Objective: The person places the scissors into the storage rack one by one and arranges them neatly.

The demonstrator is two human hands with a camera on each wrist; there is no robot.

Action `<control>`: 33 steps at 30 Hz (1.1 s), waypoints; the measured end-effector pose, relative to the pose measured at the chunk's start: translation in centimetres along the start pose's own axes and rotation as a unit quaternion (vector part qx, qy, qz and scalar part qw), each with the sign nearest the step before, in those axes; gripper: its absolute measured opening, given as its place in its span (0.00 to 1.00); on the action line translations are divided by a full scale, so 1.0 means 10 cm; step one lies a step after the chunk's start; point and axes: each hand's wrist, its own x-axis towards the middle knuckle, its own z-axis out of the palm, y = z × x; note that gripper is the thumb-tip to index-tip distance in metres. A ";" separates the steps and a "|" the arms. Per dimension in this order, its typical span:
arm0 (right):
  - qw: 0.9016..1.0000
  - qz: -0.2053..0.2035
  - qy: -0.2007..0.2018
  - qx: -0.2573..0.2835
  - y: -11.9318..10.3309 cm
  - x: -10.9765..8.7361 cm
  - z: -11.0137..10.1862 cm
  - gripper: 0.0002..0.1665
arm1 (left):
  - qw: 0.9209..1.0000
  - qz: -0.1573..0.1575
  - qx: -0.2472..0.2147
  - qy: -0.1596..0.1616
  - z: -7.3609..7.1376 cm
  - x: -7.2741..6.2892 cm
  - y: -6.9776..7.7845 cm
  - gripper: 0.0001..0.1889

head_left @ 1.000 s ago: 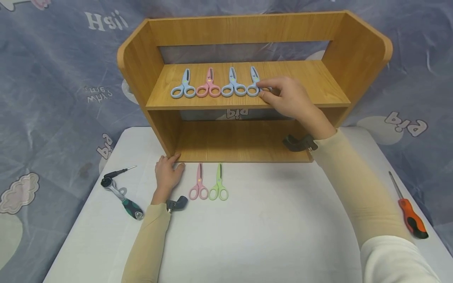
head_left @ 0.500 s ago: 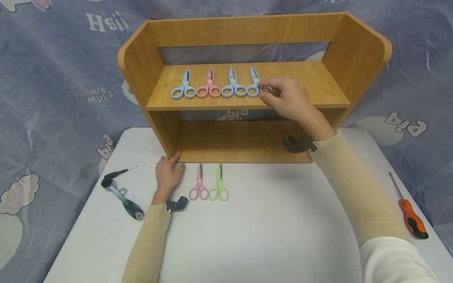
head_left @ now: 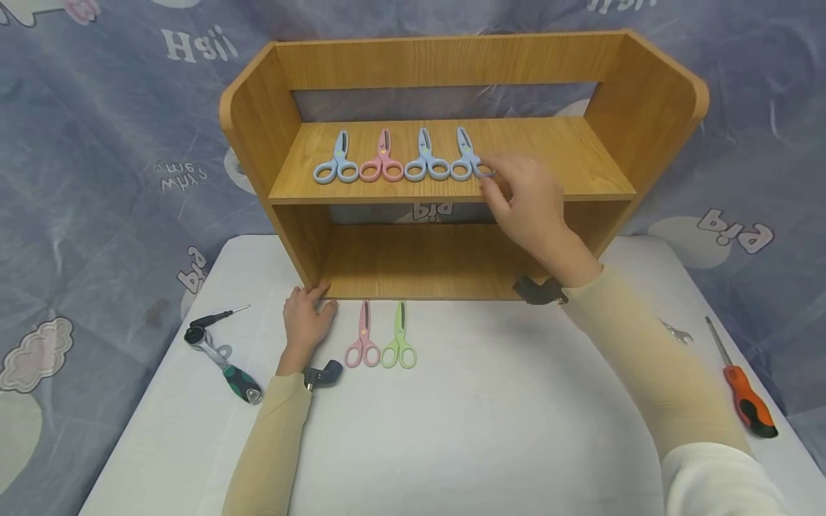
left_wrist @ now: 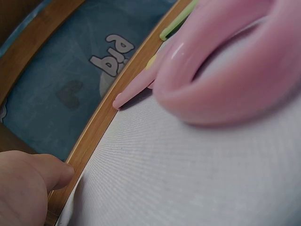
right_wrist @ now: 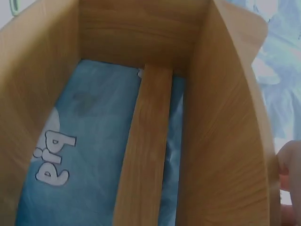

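Note:
Four-legged blades aside, a row of children's scissors lies on the upper board of the wooden shelf (head_left: 445, 201): blue scissors (head_left: 337, 159), pink scissors (head_left: 382, 158), more blue scissors (head_left: 426, 158) and the rightmost blue scissors (head_left: 466, 156). My right hand (head_left: 529, 197) is beside the rightmost pair, thumb and forefinger apart at its right handle loop. In the right wrist view the fingers are mostly hidden behind the board. My left hand (head_left: 306, 319) rests at the shelf's lower left front corner, fingers extended. Right of it lie pink scissors (head_left: 364, 337) and green scissors (head_left: 399, 338) on the table.
On the table's left lie a small black-handled screwdriver (head_left: 216, 317) and a ratchet wrench (head_left: 226, 365). At the right are an orange-handled screwdriver (head_left: 748, 398) and a small wrench (head_left: 675, 332), partly behind the sleeve. A printed blue cloth (head_left: 129, 251) hangs behind.
My right hand has drawn slightly right and toward me, uncovering the right loop of the rightmost blue scissors. A small wrench shows beside the right sleeve. My left hand has stayed put.

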 end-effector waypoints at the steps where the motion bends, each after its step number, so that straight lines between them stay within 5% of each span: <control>1: 1.000 -0.010 0.017 0.008 -0.02 -0.07 0.01 0.19 | 1.000 0.000 -0.001 0.000 0.00 0.00 0.00 0.26; 8: 0.985 -0.029 0.119 0.118 -0.18 -0.65 0.14 0.17 | 1.000 0.015 0.004 0.002 -0.03 0.00 -0.01 0.26; 11: 0.981 -0.018 0.133 0.140 -0.25 -0.86 0.24 0.15 | 1.000 0.018 0.004 0.007 -0.03 0.00 -0.02 0.26; 21: 0.978 0.070 0.045 0.192 -0.34 -1.38 0.56 0.17 | 1.000 0.018 -0.006 0.014 0.01 0.00 -0.03 0.26; 33: 0.973 0.085 -0.032 0.212 -0.44 -1.53 0.72 0.16 | 1.000 0.006 -0.002 0.008 0.01 0.00 0.00 0.26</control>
